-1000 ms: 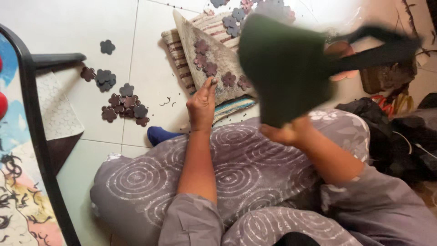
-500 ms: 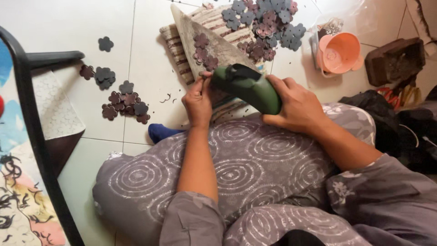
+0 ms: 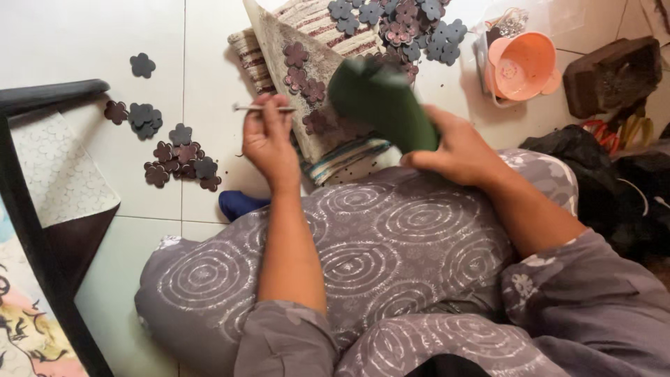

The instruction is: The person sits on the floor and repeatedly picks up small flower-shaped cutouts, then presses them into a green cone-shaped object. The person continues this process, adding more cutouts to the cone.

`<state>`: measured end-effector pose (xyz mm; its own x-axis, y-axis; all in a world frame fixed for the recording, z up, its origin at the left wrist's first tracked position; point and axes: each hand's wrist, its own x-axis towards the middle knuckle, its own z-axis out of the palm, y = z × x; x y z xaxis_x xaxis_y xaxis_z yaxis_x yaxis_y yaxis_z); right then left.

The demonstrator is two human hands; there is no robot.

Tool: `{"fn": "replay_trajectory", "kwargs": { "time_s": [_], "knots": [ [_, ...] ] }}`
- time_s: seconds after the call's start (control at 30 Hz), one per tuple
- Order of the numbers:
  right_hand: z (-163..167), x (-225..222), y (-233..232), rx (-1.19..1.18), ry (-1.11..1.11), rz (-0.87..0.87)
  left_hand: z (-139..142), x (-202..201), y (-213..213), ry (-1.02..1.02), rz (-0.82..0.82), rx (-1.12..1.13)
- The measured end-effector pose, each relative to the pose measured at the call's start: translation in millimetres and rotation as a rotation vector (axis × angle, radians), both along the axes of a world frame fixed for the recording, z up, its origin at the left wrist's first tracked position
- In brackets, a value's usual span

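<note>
My left hand (image 3: 271,143) pinches a thin metal rod (image 3: 259,107), held level above the white tiled floor. My right hand (image 3: 457,150) grips a dark green piece of material (image 3: 382,103), rolled or folded and blurred by motion, just above my lap. Both hands hover over a slanted board (image 3: 279,84) that carries a few dark flower-shaped cutouts (image 3: 304,73) and rests on a striped woven mat (image 3: 314,21). My legs are covered by grey cloth with white swirl patterns (image 3: 363,244).
Several flower cutouts (image 3: 178,157) lie scattered on the tiles to the left, and a pile of them (image 3: 401,21) on the mat. A peach plastic bowl (image 3: 520,66) and a dark block (image 3: 614,70) stand at right. A black-framed panel (image 3: 28,209) lies at far left.
The green piece, raised high a second ago, came down to the board and is now tilted up in my right hand. My left hand lifted off the board holding the rod.
</note>
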<state>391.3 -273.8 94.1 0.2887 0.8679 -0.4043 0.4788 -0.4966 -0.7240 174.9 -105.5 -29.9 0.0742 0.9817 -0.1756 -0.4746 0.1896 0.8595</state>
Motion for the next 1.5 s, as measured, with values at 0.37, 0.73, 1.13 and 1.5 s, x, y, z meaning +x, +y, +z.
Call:
{"fn": "replay_trajectory", "kwargs": {
  "time_s": [0.37,0.73,1.13,1.5],
  "knots": [
    [-28,32,-5,-0.011,0.186,-0.279,16,1,-13,0.473,-0.237,0.166],
    [-34,35,-7,-0.037,0.371,-0.397,44,-1,-30,1.314,-0.389,0.502],
    [-26,34,-7,-0.001,0.347,-0.333,44,-22,-19,1.002,-0.227,-0.02],
    [-20,29,-4,-0.04,0.269,-0.306,46,-13,-40,1.295,-0.424,0.105]
  ]
}}
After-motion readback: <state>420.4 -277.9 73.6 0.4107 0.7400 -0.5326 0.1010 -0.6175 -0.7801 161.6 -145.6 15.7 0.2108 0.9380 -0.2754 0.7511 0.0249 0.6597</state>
